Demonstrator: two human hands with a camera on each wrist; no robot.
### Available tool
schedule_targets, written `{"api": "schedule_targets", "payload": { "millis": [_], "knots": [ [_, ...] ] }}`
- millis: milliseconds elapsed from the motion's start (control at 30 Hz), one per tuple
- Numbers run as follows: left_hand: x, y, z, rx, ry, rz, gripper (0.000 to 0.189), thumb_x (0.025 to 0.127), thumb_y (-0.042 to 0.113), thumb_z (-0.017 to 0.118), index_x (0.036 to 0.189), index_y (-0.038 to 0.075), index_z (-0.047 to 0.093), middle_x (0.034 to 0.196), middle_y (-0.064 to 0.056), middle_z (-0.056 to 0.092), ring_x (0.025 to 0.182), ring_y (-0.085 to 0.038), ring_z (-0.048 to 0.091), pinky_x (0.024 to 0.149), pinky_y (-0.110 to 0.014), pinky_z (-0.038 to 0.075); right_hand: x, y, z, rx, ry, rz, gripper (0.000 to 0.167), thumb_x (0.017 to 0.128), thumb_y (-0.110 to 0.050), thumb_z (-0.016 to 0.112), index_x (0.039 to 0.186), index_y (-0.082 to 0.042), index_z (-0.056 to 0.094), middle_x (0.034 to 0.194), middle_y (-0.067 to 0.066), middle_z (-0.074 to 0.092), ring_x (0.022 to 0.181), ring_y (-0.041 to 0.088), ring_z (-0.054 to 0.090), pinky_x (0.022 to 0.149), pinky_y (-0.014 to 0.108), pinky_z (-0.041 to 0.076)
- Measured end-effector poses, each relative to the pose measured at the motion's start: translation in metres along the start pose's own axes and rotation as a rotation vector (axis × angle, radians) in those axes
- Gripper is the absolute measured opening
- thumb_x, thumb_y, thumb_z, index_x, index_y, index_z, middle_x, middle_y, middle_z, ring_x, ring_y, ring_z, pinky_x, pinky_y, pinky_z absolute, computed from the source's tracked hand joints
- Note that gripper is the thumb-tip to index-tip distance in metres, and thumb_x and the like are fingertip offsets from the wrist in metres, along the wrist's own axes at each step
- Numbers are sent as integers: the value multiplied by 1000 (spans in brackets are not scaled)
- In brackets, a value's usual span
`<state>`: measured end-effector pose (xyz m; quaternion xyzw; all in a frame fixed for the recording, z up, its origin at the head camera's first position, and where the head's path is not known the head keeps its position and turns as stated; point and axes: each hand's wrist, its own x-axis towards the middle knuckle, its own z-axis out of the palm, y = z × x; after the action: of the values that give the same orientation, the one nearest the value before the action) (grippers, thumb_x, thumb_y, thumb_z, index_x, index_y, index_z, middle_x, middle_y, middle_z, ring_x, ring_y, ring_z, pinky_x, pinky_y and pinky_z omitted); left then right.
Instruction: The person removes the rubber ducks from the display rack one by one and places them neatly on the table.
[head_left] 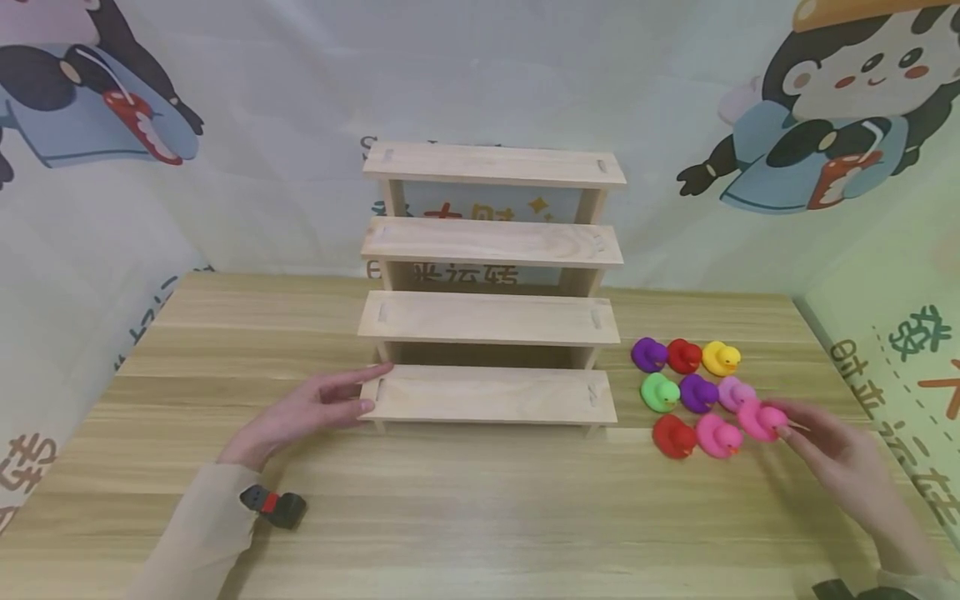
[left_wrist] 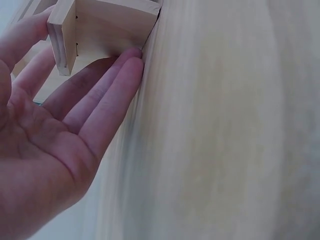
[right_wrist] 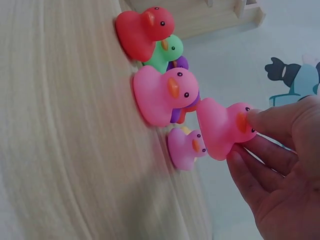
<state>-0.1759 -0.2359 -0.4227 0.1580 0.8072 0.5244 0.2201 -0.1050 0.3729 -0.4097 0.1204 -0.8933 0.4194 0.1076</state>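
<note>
At the right of the head view, my right hand [head_left: 843, 458] pinches a bright pink rubber duck [head_left: 761, 421] between thumb and fingers. The right wrist view shows this pink duck [right_wrist: 225, 127] tilted and lifted off the table, the thumb at its beak. Beside it sit a red duck [head_left: 674, 437], another pink duck [head_left: 718, 436], a light pink duck [head_left: 736, 392], a purple duck [head_left: 698, 393] and a green duck [head_left: 660, 392]. My left hand [head_left: 303, 414] holds the left end of the wooden stepped stand's lowest board [head_left: 487, 395]; some fingers [left_wrist: 107, 97] reach beneath that board.
The four-level stand's upper boards [head_left: 491, 242] rise toward the back cloth [head_left: 480, 75], which carries printed cartoon figures. Behind the nearer ducks stand a purple duck [head_left: 649, 355], a red duck [head_left: 684, 356] and a yellow duck [head_left: 721, 358]. Everything rests on a wood-grain table [head_left: 465, 517].
</note>
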Motion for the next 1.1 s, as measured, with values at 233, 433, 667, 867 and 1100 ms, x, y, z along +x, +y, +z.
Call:
{"api": "schedule_targets", "payload": {
  "millis": [233,433,667,867,1100],
  "knots": [
    [-1,1,1,-1,1,54,50,97,29,60,145,28,46,156,-9,26,134,-39,34,102,-50,42,-6,7,2,-15,-28,51,36,95,3,55,130,11,49,122,-28,51,108,-14,46,85,2,39],
    [-4,2,2,-3,13,82,49,97,26,60,145,23,47,155,-10,28,133,-35,38,98,-40,47,-13,11,4,-48,-67,161,40,99,-10,55,135,6,48,126,-18,54,106,-16,44,82,2,39],
    [-11,7,-1,-83,16,79,49,98,21,58,145,14,46,152,-13,34,125,-33,48,94,-34,50,-14,17,5,-69,-76,220,41,100,-13,54,134,7,47,130,27,51,103,-18,43,80,2,41],
    [-20,14,-9,-45,59,89,46,100,21,55,143,7,46,146,-18,41,118,-33,55,96,-43,48,-14,20,6,-59,-73,246,43,100,-16,53,135,7,46,131,30,49,104,-18,42,80,2,41],
    [-32,24,-29,-50,107,208,43,102,10,50,140,-9,42,141,-10,50,117,-23,57,95,-32,50,-10,21,4,-10,-30,139,40,97,-2,56,134,7,48,126,-19,54,105,-16,45,83,2,40]
  ]
}}
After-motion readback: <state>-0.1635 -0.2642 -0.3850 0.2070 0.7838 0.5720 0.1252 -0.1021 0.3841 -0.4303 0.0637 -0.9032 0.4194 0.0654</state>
